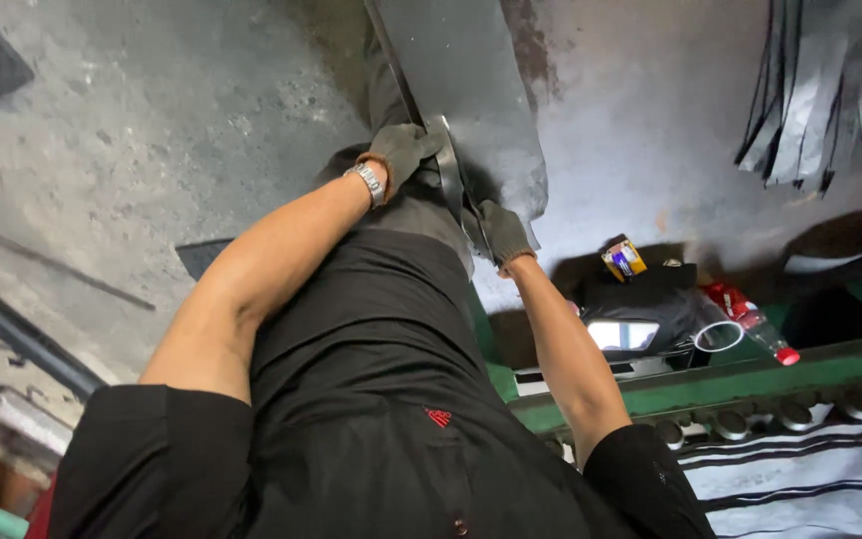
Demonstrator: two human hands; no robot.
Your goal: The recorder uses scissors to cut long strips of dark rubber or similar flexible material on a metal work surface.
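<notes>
Two gloved hands grip dark metal sheet (471, 90) against thigh, above concrete floor (132, 150): left hand (403, 152) clenched on near edge, right hand (503, 232) clenched lower. Sheet likely stiff, fairly heavy, sharp-edged; edge grip suits.

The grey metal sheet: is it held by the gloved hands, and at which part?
Yes. Both hands grip the grey metal sheet along its near left edge: the left hand higher up, the right hand at its lower corner, close against the person's leg.
</notes>
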